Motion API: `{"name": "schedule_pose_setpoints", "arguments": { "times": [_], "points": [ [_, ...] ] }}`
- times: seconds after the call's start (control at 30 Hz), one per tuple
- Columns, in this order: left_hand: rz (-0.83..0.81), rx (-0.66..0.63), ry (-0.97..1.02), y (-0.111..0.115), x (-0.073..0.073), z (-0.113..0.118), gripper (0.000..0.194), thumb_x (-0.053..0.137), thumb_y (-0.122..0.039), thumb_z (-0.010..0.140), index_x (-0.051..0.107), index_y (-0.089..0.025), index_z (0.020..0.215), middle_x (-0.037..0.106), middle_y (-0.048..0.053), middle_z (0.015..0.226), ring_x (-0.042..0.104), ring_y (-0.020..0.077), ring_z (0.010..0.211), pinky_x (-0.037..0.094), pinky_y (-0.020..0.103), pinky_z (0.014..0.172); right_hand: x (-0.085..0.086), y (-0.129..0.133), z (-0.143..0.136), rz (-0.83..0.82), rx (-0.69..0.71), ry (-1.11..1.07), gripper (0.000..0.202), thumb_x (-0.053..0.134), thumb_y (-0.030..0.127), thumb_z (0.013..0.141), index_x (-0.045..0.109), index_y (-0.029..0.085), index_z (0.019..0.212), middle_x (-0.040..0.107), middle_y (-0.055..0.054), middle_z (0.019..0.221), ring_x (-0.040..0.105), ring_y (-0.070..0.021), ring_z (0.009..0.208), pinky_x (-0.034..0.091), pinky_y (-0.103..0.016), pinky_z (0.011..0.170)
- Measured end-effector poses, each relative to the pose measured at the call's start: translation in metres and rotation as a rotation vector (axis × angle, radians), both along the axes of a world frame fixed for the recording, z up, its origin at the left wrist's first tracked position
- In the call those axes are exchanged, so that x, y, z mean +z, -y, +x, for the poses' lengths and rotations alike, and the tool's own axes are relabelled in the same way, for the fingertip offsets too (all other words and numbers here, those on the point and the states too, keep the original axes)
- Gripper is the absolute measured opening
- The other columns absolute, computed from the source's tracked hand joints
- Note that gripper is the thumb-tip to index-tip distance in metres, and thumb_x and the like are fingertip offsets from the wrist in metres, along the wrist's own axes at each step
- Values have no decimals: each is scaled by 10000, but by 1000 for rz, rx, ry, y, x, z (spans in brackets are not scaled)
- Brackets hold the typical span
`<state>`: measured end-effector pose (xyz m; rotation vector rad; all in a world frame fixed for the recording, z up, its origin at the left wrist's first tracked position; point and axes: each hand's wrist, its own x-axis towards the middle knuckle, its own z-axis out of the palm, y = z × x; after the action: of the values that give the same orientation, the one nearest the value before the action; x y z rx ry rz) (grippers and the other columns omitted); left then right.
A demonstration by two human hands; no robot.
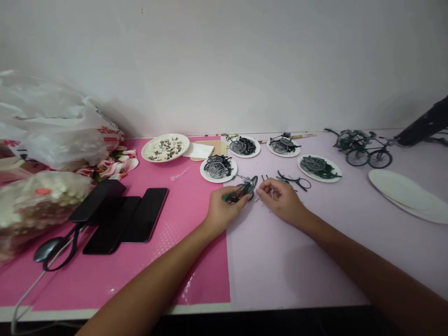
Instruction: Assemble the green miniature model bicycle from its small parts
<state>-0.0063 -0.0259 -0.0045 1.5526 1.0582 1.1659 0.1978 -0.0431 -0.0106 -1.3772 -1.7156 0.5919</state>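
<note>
Forearms (159,270), model bicycle (248,186) in left grip (223,205)

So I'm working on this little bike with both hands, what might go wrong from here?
The small bike in your left hand has thin parts, so squeezing hard might bend something.
Loose dark parts lie close by your right hand; a careless sweep could scatter them.
The plate just beyond your left hand is heaped with wheels and dark pieces, so a bump may spill some.

Seemingly a home: phones (146,215), shopping bag (58,123)
</note>
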Motion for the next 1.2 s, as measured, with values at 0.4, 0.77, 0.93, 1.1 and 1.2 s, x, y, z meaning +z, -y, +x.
{"name": "schedule_pose_setpoints", "arguments": {
  "times": [0.4, 0.77, 0.93, 1.1, 1.2],
  "points": [
    [15, 13, -11, -2, -4, 0, 275, 823, -392, 779, 729, -149, 689, 609, -15, 650, 489, 122, 625, 404, 251, 611, -3, -1, 2, -48, 58, 0, 363, 571, 526, 1011, 673, 220, 845, 678, -16, 709, 557, -156, 571, 447, -290, 554],
    [14, -1, -5, -2, -7, 0, 276, 821, -403, 784, 741, -150, 710, 641, 0, 678, 510, 130, 634, 416, 256, 614, 0, 1, 1, -63, 68, 9, 435, 507, 555, 1036, 666, 219, 811, 666, -13, 683, 575, -164, 570, 451, -295, 552],
    [15, 2, -9, -3, -7, 0, 266, 823, -392, 777, 741, -150, 704, 643, -3, 667, 518, 132, 630, 421, 256, 609, -2, 0, 0, -1, 19, 13, 310, 639, 517, 968, 661, 228, 857, 661, 2, 695, 527, -149, 552, 418, -285, 526],
    [-5, -1, -1, -1, -5, 1, 253, 823, -371, 775, 734, -147, 698, 644, -2, 677, 513, 128, 635, 417, 254, 616, -2, 0, 2, -66, 81, 7, 431, 489, 529, 1051, 657, 218, 805, 654, -15, 675, 592, -173, 610, 463, -297, 581],
    [-12, -5, -6, 0, -3, 1, 256, 817, -370, 783, 728, -146, 695, 637, -5, 679, 501, 122, 631, 411, 253, 619, 0, 1, 1, -64, 70, 3, 367, 539, 520, 1030, 657, 224, 846, 665, -9, 701, 573, -164, 593, 446, -295, 567]
  ]
}}
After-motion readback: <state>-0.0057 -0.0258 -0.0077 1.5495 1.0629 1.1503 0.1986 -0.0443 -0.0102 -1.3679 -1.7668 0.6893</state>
